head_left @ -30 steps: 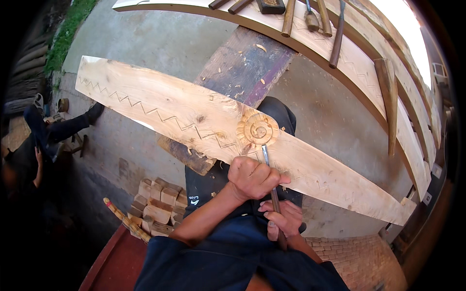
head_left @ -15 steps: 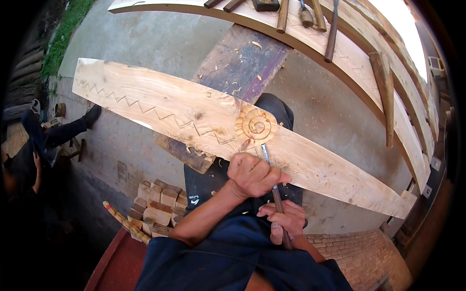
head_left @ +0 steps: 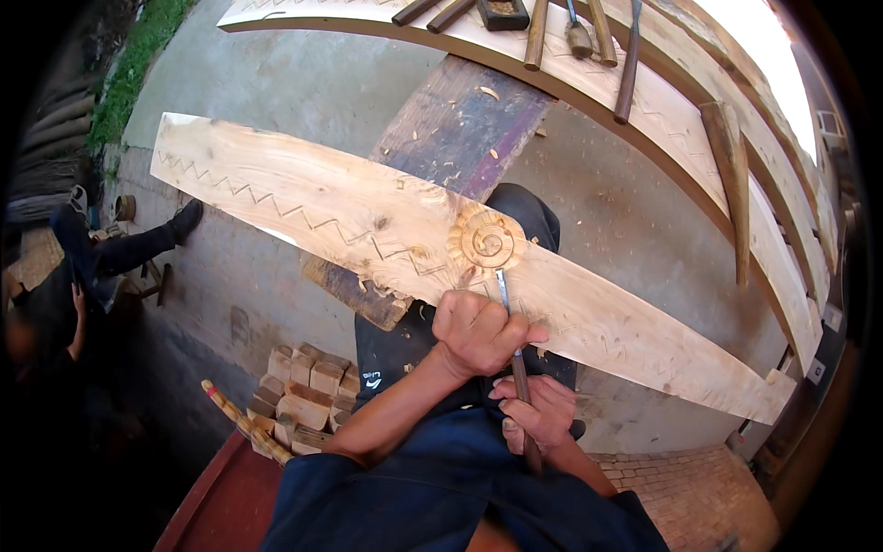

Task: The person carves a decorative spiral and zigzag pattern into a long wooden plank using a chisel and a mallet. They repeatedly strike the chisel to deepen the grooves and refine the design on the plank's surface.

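A long pale wooden board (head_left: 313, 184) with incised zigzags lies across a plank (head_left: 432, 129) and over my legs. A carved spiral rosette (head_left: 487, 241) sits on its middle. The tip of a chisel (head_left: 502, 289) rests at the rosette's lower edge. My left hand (head_left: 480, 331) is closed round the chisel's shaft at the board's near edge. My right hand (head_left: 537, 412) is closed on its wooden handle below.
Curved boards (head_left: 598, 83) at top and right hold several tools (head_left: 629, 78) and a tapered wooden mallet (head_left: 731, 184). A co-worker's leg (head_left: 138, 241) shows at left. Stacked wooden blocks (head_left: 303, 386) and a red surface (head_left: 207, 497) lie at lower left.
The chisel tip has shifted very slightly toward the rosette since half a second ago. Both my hands keep their grip. The whole view shifts a little.
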